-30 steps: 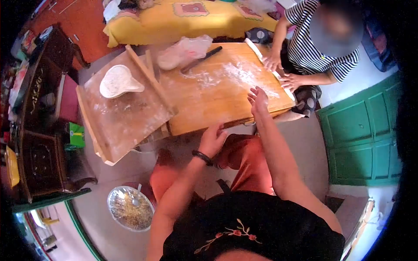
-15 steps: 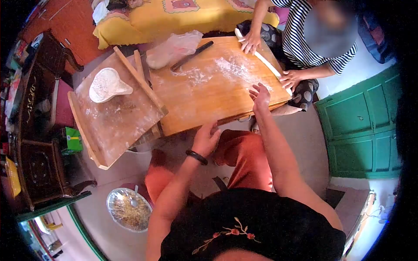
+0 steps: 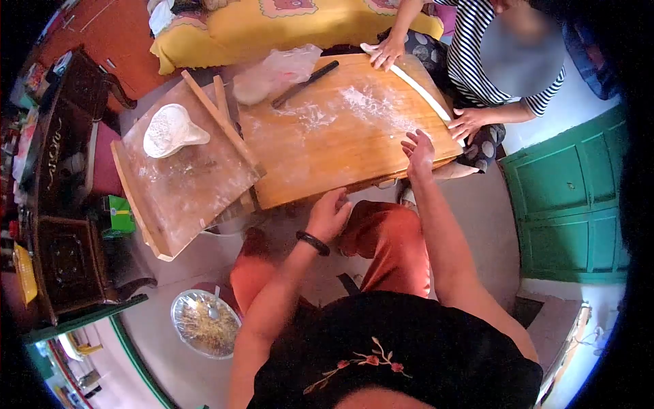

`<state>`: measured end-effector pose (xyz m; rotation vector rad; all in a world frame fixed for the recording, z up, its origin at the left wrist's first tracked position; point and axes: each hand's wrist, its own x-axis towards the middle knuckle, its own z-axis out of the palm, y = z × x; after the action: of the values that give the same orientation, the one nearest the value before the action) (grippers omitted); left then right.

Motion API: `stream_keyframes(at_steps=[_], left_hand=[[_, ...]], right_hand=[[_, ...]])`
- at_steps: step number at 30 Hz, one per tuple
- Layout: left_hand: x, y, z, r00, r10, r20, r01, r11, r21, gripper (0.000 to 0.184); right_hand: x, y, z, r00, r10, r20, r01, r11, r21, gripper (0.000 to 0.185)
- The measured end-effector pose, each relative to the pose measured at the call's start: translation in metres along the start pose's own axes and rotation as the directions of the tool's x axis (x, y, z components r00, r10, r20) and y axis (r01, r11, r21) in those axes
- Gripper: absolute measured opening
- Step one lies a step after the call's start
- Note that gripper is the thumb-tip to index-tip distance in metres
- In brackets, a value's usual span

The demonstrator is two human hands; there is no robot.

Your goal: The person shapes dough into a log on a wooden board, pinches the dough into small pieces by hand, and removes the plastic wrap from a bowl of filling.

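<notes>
My left hand [image 3: 330, 215], with a dark bangle at the wrist, hovers by the near edge of the wooden table [image 3: 293, 163], fingers loosely stretched and nothing in them. Over the table's right part is my right hand [image 3: 419, 151], palm turned up, fingers apart and bare. White flour [image 3: 368, 105] is scattered on the tabletop just beyond it. Across from me, a person in a striped top presses both hands on a long white dough rope [image 3: 424, 92] along the table's right end. A large lump of dough [image 3: 170, 131] rests on the floured board [image 3: 197, 184] at the left.
A dark rolling pin [image 3: 304, 84] and a plastic bag [image 3: 283, 71] lie at the table's far left. A bowl of food [image 3: 205, 324] with a spoon stands low at my left. Dark carved furniture [image 3: 68, 252] is on the left, a green cabinet [image 3: 569, 191] on the right.
The view has shifted slightly. The other person's hands have moved along the dough rope, which now curves more. My hands stay nearly in place, my right hand a little further right.
</notes>
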<state>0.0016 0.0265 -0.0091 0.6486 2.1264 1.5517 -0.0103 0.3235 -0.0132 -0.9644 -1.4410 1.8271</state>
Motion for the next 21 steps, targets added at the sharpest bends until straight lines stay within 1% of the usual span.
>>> stream_keyframes(at_steps=[2, 3, 7, 10, 13, 16, 19, 21], left_hand=[[-0.003, 0.003, -0.001, 1.000, -0.007, -0.001, 0.007, 1.000, 0.004, 0.041], [-0.003, 0.003, -0.002, 1.000, -0.009, -0.001, 0.009, 1.000, -0.001, 0.041], [-0.001, 0.001, -0.001, 1.000, -0.027, 0.004, 0.027, 1.000, -0.002, 0.042], [-0.001, -0.007, 0.000, 0.999, 0.035, -0.008, -0.034, 0.999, 0.016, 0.041], [-0.002, -0.008, 0.001, 1.000, 0.016, -0.004, -0.016, 1.000, -0.016, 0.041], [-0.003, -0.004, -0.001, 1.000, 0.011, -0.004, -0.011, 1.000, 0.010, 0.042], [-0.003, -0.008, 0.000, 0.999, 0.032, -0.011, -0.032, 0.999, 0.024, 0.041], [-0.004, -0.007, -0.001, 0.999, 0.034, -0.005, -0.034, 0.999, 0.013, 0.042]], right_hand=[[0.003, -0.004, 0.002, 1.000, -0.026, -0.008, 0.026, 0.999, -0.021, 0.042], [0.002, -0.010, 0.004, 1.000, -0.011, -0.015, 0.011, 1.000, -0.019, 0.038], [0.009, -0.009, 0.005, 0.999, 0.003, -0.034, -0.004, 1.000, -0.006, 0.038], [0.004, -0.002, 0.004, 0.999, 0.011, -0.039, -0.011, 1.000, -0.006, 0.037], [-0.002, 0.004, -0.002, 1.000, -0.018, -0.004, 0.018, 1.000, 0.006, 0.038], [-0.004, 0.003, -0.005, 1.000, 0.011, -0.004, -0.011, 1.000, 0.005, 0.039], [-0.007, -0.001, -0.004, 0.999, 0.021, -0.032, -0.020, 1.000, 0.019, 0.039], [-0.007, 0.000, -0.006, 1.000, 0.007, -0.020, -0.007, 1.000, 0.027, 0.040]])
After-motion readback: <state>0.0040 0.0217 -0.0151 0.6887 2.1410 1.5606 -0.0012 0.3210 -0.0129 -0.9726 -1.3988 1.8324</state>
